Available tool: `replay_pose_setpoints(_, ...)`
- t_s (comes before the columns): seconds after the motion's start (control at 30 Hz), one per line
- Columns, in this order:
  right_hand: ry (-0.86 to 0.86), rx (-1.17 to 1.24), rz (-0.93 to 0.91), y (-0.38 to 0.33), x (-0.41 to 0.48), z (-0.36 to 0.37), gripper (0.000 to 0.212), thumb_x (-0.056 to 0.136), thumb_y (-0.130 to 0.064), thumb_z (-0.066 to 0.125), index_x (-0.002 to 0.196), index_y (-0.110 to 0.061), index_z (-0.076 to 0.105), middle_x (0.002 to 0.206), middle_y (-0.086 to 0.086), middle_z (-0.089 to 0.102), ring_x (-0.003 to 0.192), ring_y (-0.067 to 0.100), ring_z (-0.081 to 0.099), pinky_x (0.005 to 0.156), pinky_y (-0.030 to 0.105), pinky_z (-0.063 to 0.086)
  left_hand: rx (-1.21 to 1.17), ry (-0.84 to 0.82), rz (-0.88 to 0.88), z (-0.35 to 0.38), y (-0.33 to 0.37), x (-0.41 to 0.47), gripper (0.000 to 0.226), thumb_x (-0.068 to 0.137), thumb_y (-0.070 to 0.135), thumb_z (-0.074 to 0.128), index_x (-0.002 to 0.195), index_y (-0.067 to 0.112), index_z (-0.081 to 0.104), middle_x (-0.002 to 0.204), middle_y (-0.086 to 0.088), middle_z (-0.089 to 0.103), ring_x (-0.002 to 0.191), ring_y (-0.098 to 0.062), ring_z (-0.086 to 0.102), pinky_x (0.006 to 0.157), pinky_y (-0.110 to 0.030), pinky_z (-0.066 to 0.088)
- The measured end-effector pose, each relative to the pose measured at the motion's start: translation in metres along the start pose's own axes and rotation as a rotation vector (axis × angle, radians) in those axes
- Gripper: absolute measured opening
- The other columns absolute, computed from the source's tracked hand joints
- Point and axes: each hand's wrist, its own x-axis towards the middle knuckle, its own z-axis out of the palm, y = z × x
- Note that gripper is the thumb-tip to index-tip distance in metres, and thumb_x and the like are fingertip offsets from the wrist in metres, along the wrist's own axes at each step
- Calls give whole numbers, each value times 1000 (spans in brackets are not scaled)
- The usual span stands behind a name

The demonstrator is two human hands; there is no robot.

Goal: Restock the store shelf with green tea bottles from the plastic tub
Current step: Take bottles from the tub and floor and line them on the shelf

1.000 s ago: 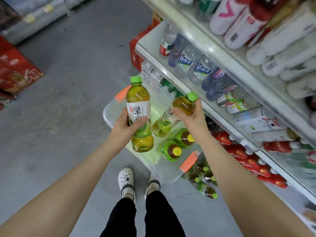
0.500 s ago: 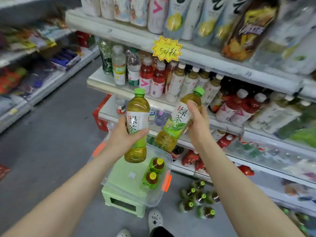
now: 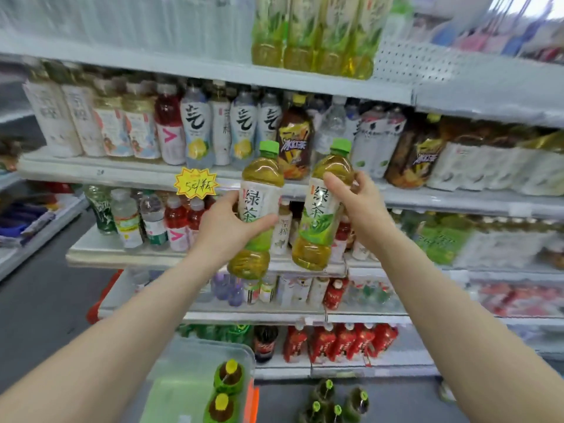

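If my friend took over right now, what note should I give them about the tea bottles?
Left hand grips the first green tea bottle upright. Right hand grips the second green tea bottle, slightly tilted. Both are raised in front of the shelves and not yet shelved. The plastic tub below holds two more bottles. Left to do: shelve these two, perhaps beside the green tea row on top, then empty the tub.

Both bare forearms stretch forward and upward, the hands near each other. The left hand (image 3: 224, 232) wraps the left green tea bottle (image 3: 259, 206) at mid-body, thumb across its front; the right hand (image 3: 361, 207) grips the right green tea bottle (image 3: 319, 221) near its shoulder.
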Motion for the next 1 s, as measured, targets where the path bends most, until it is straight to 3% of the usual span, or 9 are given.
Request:
replay_pose_setpoints(0.07,16,-81,-66,-22,13,-23,84,60,-68,80,124,-18,57,102,-5,74,83,8,71,74,32,58,-31,-10,31,7,25,15,47,69,45,84,106,34,57,90,23,63,83,9,57,62,-11,42)
replay_pose_setpoints(0.13,10,-137,-135,-45,27,-47,66,65,-64,77,113,-22,64,101,-5,75,93,12,71,87,39,55,-24,-11,79,15,52,28,50,70,46,83,111,33,57,93,22,63,84,8,58,62,-14,43)
replay_pose_setpoints(0.2,-6,-153,-194,-67,43,-72,56,68,-60,77,108,-22,66,98,-5,75,90,13,70,84,37,53,-14,-4,123,22,78,43,48,71,48,81,110,35,56,93,23,62,83,9,57,61,-15,42)
replay_pose_setpoints(0.33,12,-160,-266,-112,83,-116,61,65,-62,80,112,-26,65,109,-3,73,103,19,69,98,49,51,16,57,179,39,122,74,50,67,56,80,106,37,56,93,22,63,85,4,59,67,-22,47)
replay_pose_setpoints(0.4,16,-167,-315,-136,104,-137,65,67,-58,81,118,-22,63,110,-2,73,103,19,69,94,47,53,37,96,198,46,141,90,51,67,56,80,106,36,56,94,21,64,86,2,59,67,-24,48)
replay_pose_setpoints(0.5,-21,-158,-384,-169,135,-164,34,82,-39,75,110,-28,60,100,-11,72,89,5,70,76,26,54,37,136,226,60,169,114,53,65,57,81,107,34,56,98,17,65,89,-4,62,78,-33,54)
replay_pose_setpoints(0.57,-18,-156,-413,-184,157,-178,26,86,-33,72,107,-31,57,103,-9,70,88,4,70,71,20,53,44,166,247,68,186,129,55,65,58,81,108,32,57,99,15,66,90,-6,62,80,-36,55)
replay_pose_setpoints(0.73,-6,-153,-480,-204,215,-197,27,85,-34,74,106,-24,59,110,2,70,99,17,70,87,38,57,40,235,269,86,209,155,58,66,56,81,112,30,56,99,16,64,88,-2,60,77,-30,53)
replay_pose_setpoints(1.0,-50,-113,-470,-188,294,-192,33,88,-27,72,116,-21,56,116,11,67,105,26,67,93,51,54,59,287,260,103,218,185,59,66,56,81,111,29,56,98,17,63,86,2,59,72,-24,52)
